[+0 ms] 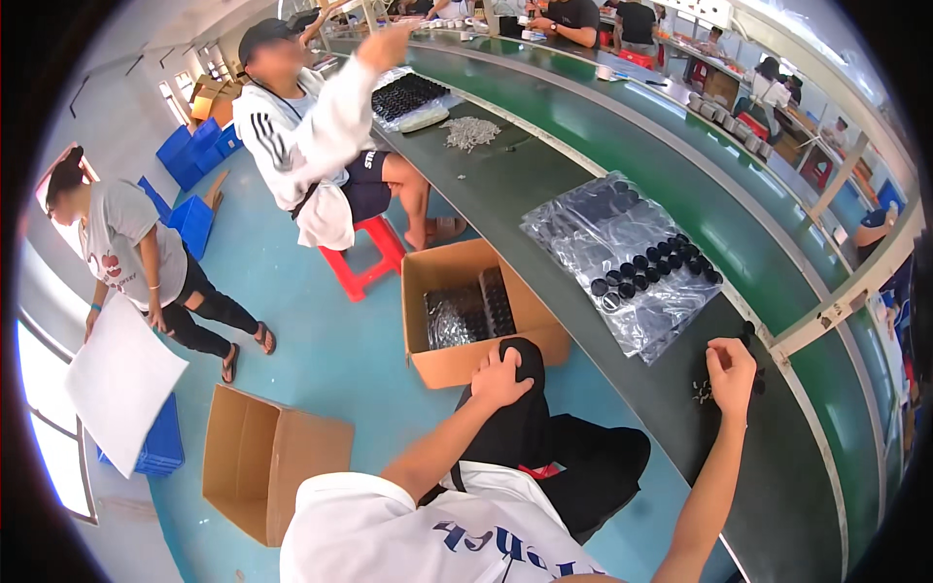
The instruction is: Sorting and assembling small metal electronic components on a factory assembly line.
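My left hand (501, 377) rests on my black-clad knee, fingers laid over it and holding nothing. Over the dark bench at the right is my right hand (731, 374), its thumb and fingers drawn together; whatever may be between them is too small to make out. Beside it lie a few small pale pieces (702, 392) and some black parts (758, 385), partly hidden by the hand. Farther up the bench, black round caps (639, 277) stand in rows on clear plastic bags (573, 233).
An open carton (428, 364) with bagged black parts stands against the bench, and another carton (316, 457) lies on the floor. A seated co-worker (301, 146) raises an arm; another person (131, 243) holds a white sheet (126, 379). A green conveyor (622, 131) runs beyond.
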Available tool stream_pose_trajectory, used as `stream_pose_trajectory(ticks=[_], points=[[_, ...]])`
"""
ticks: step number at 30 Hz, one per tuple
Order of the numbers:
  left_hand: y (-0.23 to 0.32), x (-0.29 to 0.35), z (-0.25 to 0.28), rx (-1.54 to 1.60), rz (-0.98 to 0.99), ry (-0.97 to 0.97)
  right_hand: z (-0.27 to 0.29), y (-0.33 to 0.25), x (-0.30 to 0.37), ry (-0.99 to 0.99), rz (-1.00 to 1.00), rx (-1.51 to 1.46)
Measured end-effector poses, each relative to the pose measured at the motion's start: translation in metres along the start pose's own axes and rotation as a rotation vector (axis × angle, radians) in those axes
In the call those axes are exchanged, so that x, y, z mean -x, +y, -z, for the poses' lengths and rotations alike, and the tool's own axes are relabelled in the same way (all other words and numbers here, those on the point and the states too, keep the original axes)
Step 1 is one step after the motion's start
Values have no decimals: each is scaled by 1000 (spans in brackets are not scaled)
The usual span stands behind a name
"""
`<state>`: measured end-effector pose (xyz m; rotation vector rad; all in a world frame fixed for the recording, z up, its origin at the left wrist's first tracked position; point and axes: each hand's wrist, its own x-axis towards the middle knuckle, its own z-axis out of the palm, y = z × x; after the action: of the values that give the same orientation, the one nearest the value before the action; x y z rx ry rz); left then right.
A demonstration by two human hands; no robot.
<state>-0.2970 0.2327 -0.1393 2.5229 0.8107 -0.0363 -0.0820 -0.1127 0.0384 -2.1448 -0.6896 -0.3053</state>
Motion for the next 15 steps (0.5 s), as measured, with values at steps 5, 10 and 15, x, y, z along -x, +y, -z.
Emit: stream_pose_trajectory(ticks=[5, 10, 15], points=[[11, -62, 51, 236, -359, -126, 12, 14, 1, 48, -68, -8], [158, -48, 235, 336, -589, -202, 9, 3, 1, 93, -30, -57], [302, -30, 338, 339, -1027, 27, 14, 9, 5, 78, -54, -33]])
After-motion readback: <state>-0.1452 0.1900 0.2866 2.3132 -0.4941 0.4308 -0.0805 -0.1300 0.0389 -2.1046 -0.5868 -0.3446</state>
